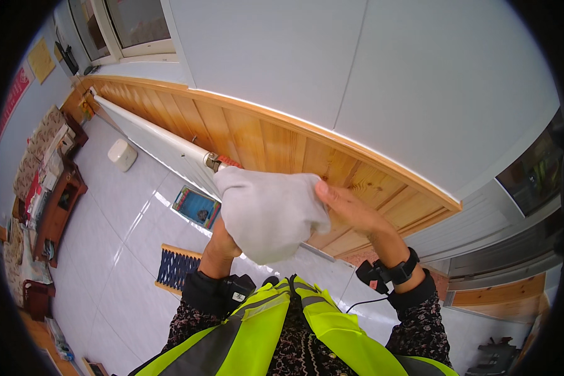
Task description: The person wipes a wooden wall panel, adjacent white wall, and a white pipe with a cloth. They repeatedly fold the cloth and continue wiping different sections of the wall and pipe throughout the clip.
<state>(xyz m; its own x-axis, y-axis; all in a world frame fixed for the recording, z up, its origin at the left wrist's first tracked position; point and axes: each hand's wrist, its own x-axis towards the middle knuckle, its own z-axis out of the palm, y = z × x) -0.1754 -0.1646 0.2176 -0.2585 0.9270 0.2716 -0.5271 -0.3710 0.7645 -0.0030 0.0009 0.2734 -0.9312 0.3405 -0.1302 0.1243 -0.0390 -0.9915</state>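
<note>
A light grey cloth (269, 210) hangs in front of me at the centre, spread and partly bunched. My left hand (225, 241) goes up behind it; only the wrist and the heel of the hand show, and the cloth hides the fingers. At the cloth's right edge my right hand (348, 207) has its thumb against the fabric, gripping that edge. The other right fingers are mostly out of sight behind the cloth.
Wooden wall panelling (282, 141) runs past the cloth, with a white radiator (150, 135) along it. On the tiled floor are a blue tray-like item (197, 207), a dark woven stool (175, 269) and a white bin (122, 155). A wooden sofa (47, 135) stands left.
</note>
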